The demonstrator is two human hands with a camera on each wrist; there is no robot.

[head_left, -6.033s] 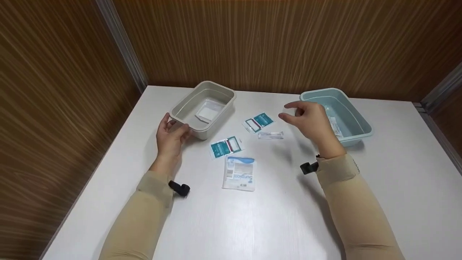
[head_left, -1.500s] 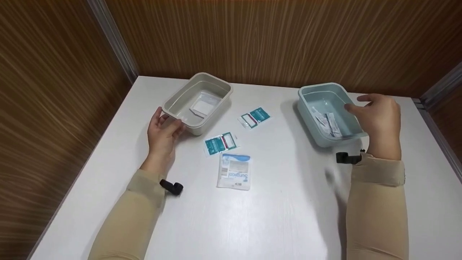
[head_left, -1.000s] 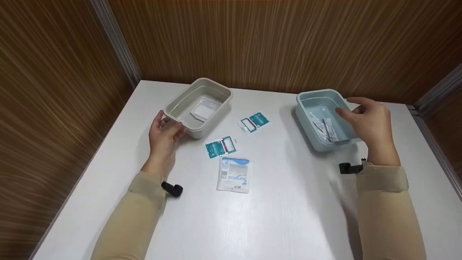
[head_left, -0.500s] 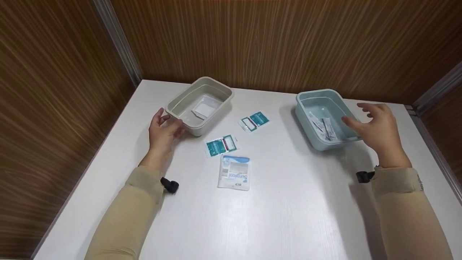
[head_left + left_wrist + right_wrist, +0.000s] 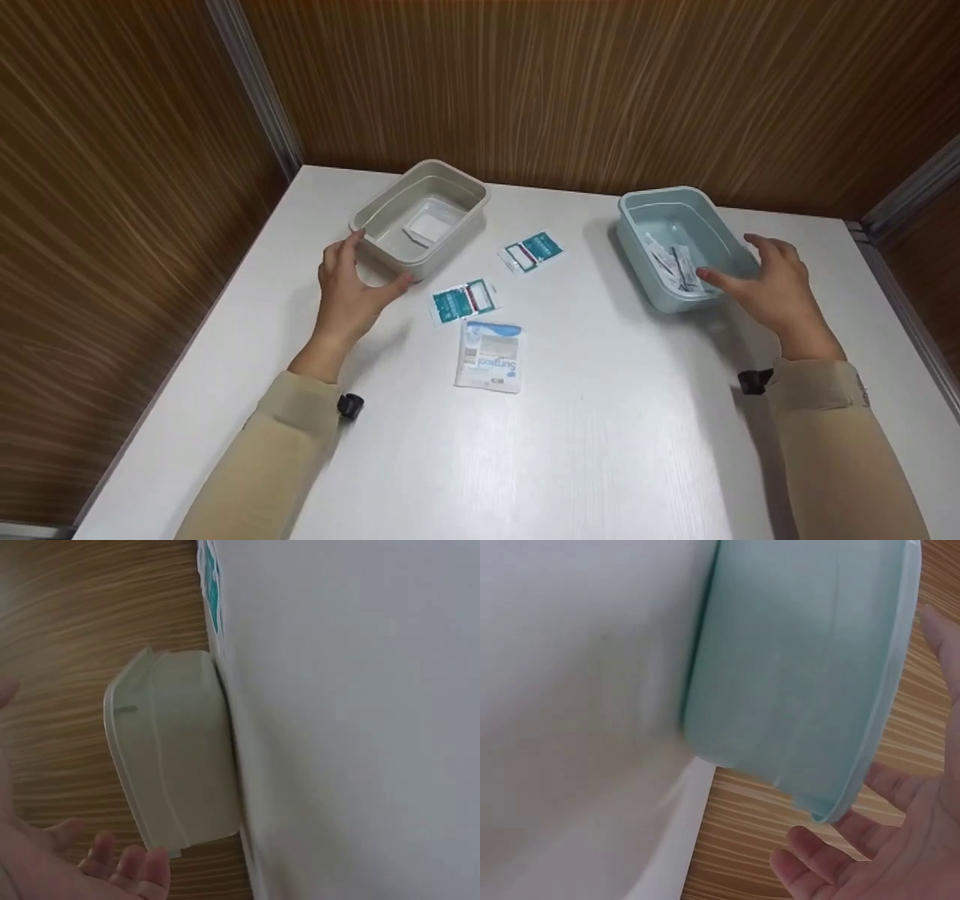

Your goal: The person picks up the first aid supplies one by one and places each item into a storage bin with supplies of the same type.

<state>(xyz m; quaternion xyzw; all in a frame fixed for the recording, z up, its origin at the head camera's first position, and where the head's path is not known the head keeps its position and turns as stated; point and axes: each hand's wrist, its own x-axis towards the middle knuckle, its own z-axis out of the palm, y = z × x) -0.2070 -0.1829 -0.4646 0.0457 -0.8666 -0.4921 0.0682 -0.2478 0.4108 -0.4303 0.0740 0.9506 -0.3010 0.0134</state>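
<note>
My left hand [image 5: 350, 300] is spread at the near end of the beige bin [image 5: 450, 251], its fingertips close to the rim and the thumb apart from the wall. A flat white packet [image 5: 431, 223] lies inside that bin. My right hand [image 5: 776, 296] reaches around the near right corner of the light blue bin [image 5: 646, 255], thumb and fingers parted. Small white wrapped packs [image 5: 675, 264] lie on its floor. In the right wrist view, loosely bent fingers [image 5: 821, 851] sit right by the blue rim.
Between the bins, two teal-and-white sachets [image 5: 531, 251] lie on the white table [image 5: 585, 450]. Below them is a white and blue packet [image 5: 489, 358] printed "Surgical". Wood-grain panels [image 5: 525, 90] stand behind and on both sides.
The slim clear pack from the table's middle is gone from there, and the blue bin shows more packs. My right hand has moved right to that bin. My left hand has loosened from the beige rim.
</note>
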